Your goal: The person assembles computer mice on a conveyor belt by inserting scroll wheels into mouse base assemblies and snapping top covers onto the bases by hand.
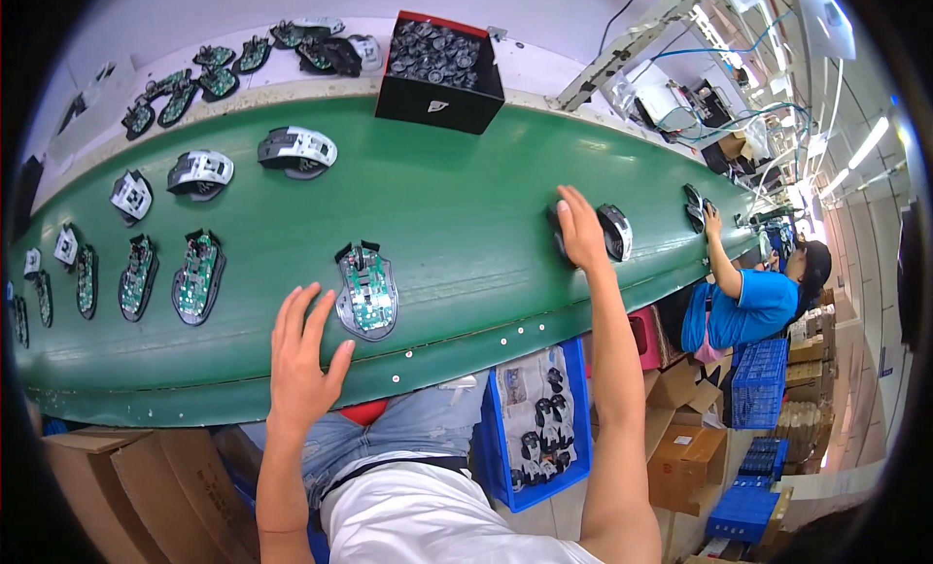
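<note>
My left hand (303,355) hovers open and empty beside an open mouse base (366,290) with a green circuit board, on the green conveyor belt (457,224). Well to its right, my right hand (581,232) rests fingers-down on an assembled mouse (612,232).

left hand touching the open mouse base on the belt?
Apart. Head view shows green belt between the left hand and the open mouse base; fingers spread beside it.
</note>
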Demonstrator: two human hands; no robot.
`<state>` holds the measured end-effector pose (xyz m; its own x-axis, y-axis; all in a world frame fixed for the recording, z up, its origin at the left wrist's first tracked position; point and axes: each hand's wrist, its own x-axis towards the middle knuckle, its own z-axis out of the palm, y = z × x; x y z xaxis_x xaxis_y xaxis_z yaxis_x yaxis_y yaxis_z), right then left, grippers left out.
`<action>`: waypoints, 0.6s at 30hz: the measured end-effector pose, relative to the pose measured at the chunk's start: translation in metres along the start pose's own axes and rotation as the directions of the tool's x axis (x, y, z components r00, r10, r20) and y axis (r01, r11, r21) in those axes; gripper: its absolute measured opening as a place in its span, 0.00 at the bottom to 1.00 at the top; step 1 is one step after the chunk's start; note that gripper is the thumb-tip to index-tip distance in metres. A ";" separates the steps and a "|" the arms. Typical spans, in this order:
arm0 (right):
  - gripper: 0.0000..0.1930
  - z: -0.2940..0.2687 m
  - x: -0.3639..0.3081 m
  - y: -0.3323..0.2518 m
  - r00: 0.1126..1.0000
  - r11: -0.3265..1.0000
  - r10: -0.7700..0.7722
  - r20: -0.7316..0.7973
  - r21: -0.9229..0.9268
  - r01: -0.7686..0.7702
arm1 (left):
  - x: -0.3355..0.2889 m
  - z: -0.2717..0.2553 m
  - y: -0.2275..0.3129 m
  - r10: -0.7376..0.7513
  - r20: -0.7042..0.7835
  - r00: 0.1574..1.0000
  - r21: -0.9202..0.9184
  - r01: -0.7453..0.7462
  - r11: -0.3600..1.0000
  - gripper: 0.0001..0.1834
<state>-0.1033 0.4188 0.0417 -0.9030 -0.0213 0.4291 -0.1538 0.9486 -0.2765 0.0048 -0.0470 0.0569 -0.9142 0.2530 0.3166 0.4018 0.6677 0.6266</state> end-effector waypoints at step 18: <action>0.18 0.055 0.112 -0.210 0.933 0.850 -0.341 -0.115 0.387 0.358 | -0.021 -0.004 -0.017 0.117 -0.134 0.984 0.082 -0.107 0.991 0.22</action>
<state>-0.1942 0.1996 0.1003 -0.7440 -0.3068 0.5935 -0.6093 0.6761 -0.4143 0.0174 -0.0663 0.0420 -0.8454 0.2331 0.4805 0.4914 0.6920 0.5289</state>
